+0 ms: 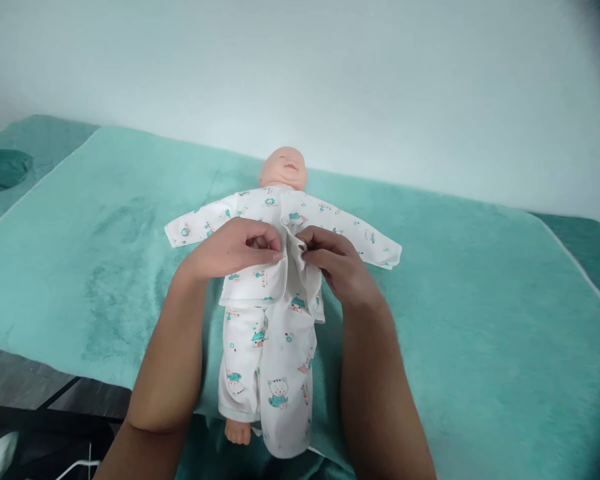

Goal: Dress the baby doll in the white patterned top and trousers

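A baby doll (285, 167) lies on its back, head toward the wall. It wears a white printed baby jacket (253, 287) and matching pants (287, 373). The jacket is fastened by a button near the chest, and its front parts below that. My left hand (245, 247) pinches one front edge of the jacket. Opposite it, my right hand (337, 260) grips the other edge, where a dark round spot shows beside the fingers. Both sleeves are spread out sideways. One bare foot (238, 432) sticks out of a pant leg; the other foot is hidden in the cloth.
A teal cover (480, 320) lies over the padded table, which has a round hole (5, 168) at the far left. Behind it stands a pale wall (300, 73). A dark object (45, 440) with white cords is below the table's edge at lower left.
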